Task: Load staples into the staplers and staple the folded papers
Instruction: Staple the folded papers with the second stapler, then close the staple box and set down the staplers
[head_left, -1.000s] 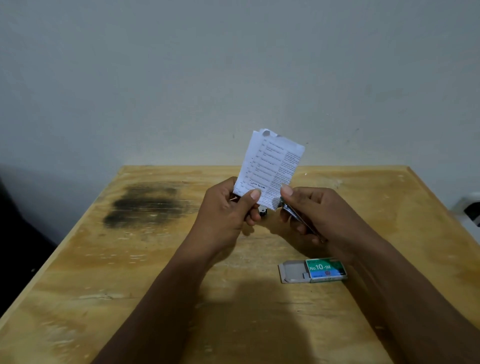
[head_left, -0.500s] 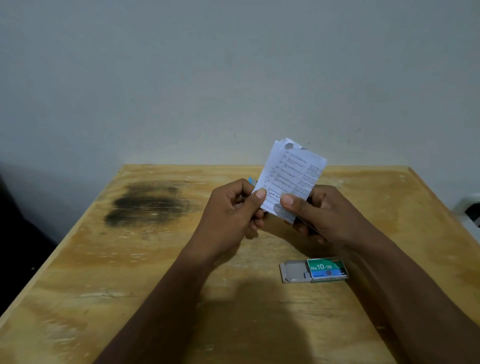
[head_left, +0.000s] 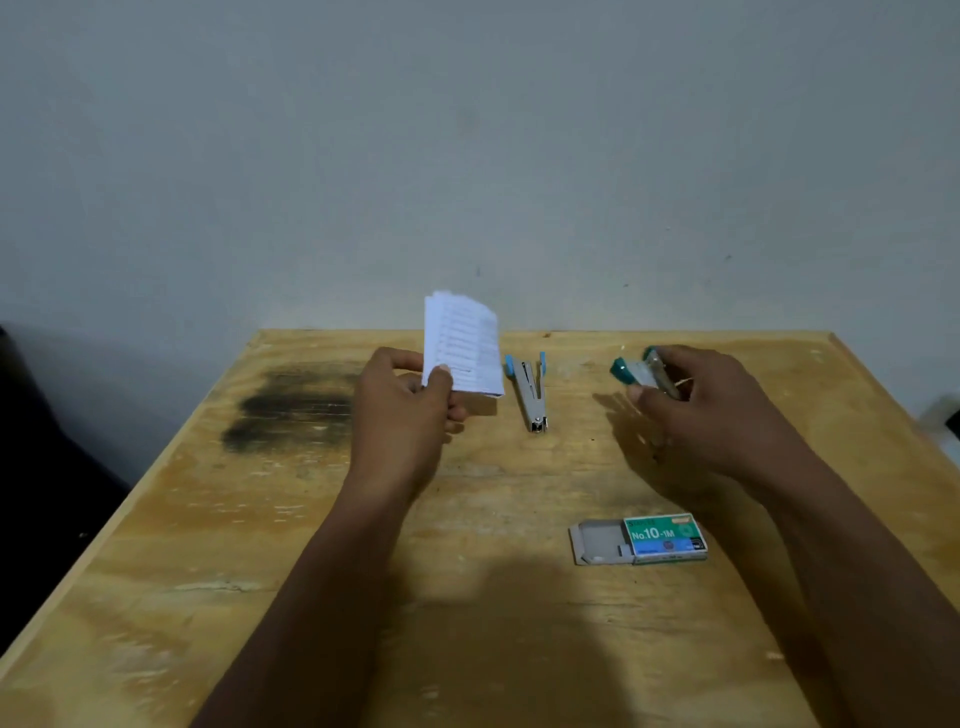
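Observation:
My left hand (head_left: 402, 410) pinches a folded printed paper (head_left: 462, 348) by its lower left corner and holds it upright above the table. A small metal stapler with blue tips (head_left: 530, 389) lies on the table just right of the paper, touched by neither hand. My right hand (head_left: 696, 410) grips a second small stapler with green tips (head_left: 641, 371) further right, a little above the table. A green staple box (head_left: 662, 538) marked No.10-1M lies near my right forearm with its grey tray slid out to the left.
The wooden table (head_left: 260, 571) has a dark burnt-looking stain (head_left: 291, 405) at the left rear. A plain wall stands right behind the table's far edge. A white object (head_left: 943, 413) shows at the right border.
My hands have parted. The left took the paper to the left, the right drew the green stapler away to the right. The blue stapler, hidden before, now shows between them.

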